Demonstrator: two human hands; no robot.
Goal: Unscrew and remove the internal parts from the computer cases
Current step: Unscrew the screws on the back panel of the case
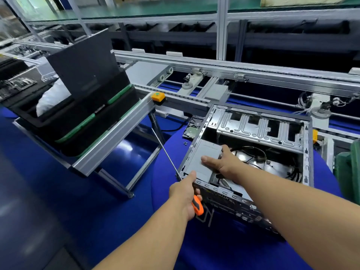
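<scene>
Head view: an open computer case lies on its side on a blue work surface, right of centre.
Left hand: fingers curled round the orange-and-black handle of a long screwdriver; the thin shaft runs up and to the left, past the case's near-left corner.
Right hand: reaches into the case and grips the right edge of the grey power supply unit, thumb on its top face, fingers wrapped over the edge.
Power supply unit: sits in the near-left corner of the case.
Case interior: metal drive cage at the far side; black cables just right of the right hand.
Behind case: a removed hard drive lies at the far-left corner, loose screws just beside it.
Left area: black bin with green trim on an aluminium frame stand.
Far side: conveyor rail runs left to right, with an orange button box at its near edge.
</scene>
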